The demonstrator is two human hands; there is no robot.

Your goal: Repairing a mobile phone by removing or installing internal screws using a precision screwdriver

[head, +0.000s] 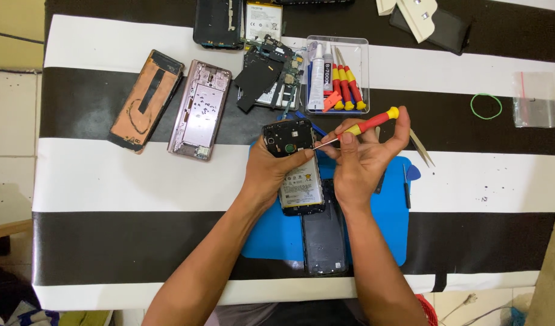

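at the left of the black-and-white striped table cover, a copper-coloured rear phone panel and a pink-bronze metal phone frame are laid side by side, tilted. behind them a dark phone housing is cut off by the top edge. an opened black phone with its battery exposed is gripped by the left hand above a blue work mat, much of which is hidden by both hands and forearms. a second dark phone shell is partly covered below it. the right hand is closed around a red-and-yellow precision screwdriver, whose tip is set at the phone's upper edge; the screw itself cannot be made out. a clear plastic tray of matching screwdrivers and a glue tube is seen behind, and a green rubber band further right.
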